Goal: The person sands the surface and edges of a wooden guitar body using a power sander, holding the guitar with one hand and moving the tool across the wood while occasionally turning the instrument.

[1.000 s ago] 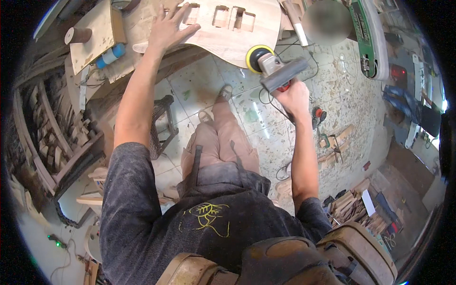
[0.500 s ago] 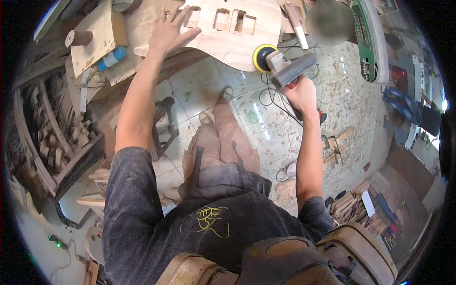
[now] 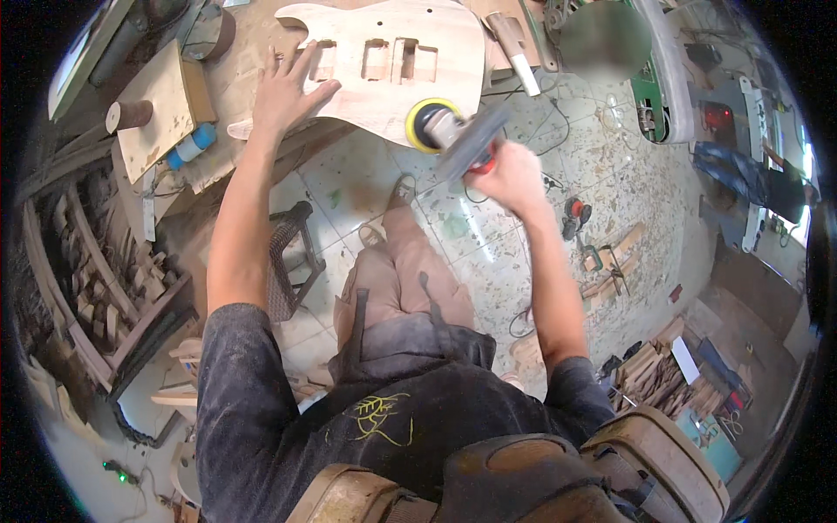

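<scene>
A pale wooden guitar body (image 3: 392, 96) is laid flat on the table (image 3: 248, 39), with its pockets (image 3: 375, 59) facing up and its lower right edge appearing to stand out over the floor (image 3: 458, 222). The left hand (image 3: 286, 98) is placed on the left part of this body, with the fingers spread and nothing gripped, so the wood seems to be steadied by it. By the right hand (image 3: 508, 179), a power sander (image 3: 449, 132) is held; the fingers are closed around its handle, though they are partly hidden and blurred. The yellow-rimmed disc (image 3: 425, 125) is brought to the lower right edge, where it appears to be touching; how hard it is pressed cannot be told.

The step in hand is judged to be the smoothing of this curved rim. For the next move, the disc should be guided evenly along the curve, its face kept square to the edge, and steady weight should be given by the left hand, lest the overhanging side be shaken.
</scene>
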`<state>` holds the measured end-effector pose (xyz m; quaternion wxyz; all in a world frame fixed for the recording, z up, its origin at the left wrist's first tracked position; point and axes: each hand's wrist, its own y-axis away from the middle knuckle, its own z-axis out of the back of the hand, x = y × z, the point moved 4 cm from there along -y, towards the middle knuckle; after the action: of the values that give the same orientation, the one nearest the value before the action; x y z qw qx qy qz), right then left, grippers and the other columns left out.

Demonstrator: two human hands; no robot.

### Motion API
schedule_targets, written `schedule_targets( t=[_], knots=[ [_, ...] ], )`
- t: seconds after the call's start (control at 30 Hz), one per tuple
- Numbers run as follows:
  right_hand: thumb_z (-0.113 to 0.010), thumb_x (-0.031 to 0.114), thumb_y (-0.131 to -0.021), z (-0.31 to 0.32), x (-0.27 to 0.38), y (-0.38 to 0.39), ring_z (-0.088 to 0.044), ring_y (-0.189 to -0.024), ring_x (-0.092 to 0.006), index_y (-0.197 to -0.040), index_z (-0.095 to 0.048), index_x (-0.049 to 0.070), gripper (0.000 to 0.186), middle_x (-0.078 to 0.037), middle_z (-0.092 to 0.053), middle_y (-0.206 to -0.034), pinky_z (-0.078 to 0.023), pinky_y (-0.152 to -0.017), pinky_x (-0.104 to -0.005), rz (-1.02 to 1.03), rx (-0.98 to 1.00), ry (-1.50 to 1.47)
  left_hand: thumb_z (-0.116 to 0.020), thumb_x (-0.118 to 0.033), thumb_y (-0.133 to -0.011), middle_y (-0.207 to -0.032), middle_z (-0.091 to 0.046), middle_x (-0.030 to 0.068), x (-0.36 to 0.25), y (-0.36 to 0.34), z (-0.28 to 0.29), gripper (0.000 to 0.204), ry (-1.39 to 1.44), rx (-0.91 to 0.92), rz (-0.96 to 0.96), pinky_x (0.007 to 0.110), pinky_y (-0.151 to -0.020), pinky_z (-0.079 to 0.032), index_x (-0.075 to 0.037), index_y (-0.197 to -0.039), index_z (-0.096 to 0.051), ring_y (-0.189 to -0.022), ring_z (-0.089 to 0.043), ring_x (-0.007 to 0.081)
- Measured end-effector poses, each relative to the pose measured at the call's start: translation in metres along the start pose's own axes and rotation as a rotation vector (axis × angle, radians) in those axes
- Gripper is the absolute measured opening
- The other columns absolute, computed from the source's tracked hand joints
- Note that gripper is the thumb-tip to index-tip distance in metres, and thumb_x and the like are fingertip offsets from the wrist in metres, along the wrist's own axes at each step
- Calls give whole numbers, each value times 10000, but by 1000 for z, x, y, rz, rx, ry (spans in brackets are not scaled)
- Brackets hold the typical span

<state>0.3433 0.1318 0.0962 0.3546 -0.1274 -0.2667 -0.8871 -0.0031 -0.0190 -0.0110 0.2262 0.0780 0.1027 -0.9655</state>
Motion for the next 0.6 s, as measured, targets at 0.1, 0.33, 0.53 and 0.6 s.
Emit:
schedule_targets(
  t=[0.1,0.33,0.53,0.6],
  knots=[
    [-757,413,-708,27,-42,-16,-708,-879,-427,-1043,-689,29,514,-252,-716,-892,-558,-796,-500,-101,-24,50,-580,-787,-837,-1635,-368,78,-1,0,-2,917,-1,-35,-10,645,-1172,-290,-272,-1573,-397,-1493,-257,515],
    [-780,424,-690,42,-58,-30,-712,-866,-419,-1020,-675,-1,549,-247,-715,-842,-553,-793,-492,-172,-111,-28,-568,-792,-843,-1635,-367,81,-3,-5,-5,922,-26,-20,-10,637,-1181,-282,-283,-1586,-373,-1498,-255,501],
    [-770,434,-697,-13,36,2,-705,-876,-441,-1029,-661,-29,580,-271,-709,-876,-557,-796,-509,15,59,-34,-576,-785,-843,-1646,-349,83,0,-2,-4,920,-17,-18,-3,642,-1186,-269,-288,-1589,-368,-1506,-243,498],
    [-765,433,-700,-10,46,2,-703,-878,-443,-1028,-660,-31,578,-271,-709,-874,-557,-797,-514,67,58,-43,-569,-792,-843,-1651,-341,84,0,-2,-6,923,1,5,6,647,-1186,-265,-291,-1591,-363,-1509,-240,494]
  ],
)
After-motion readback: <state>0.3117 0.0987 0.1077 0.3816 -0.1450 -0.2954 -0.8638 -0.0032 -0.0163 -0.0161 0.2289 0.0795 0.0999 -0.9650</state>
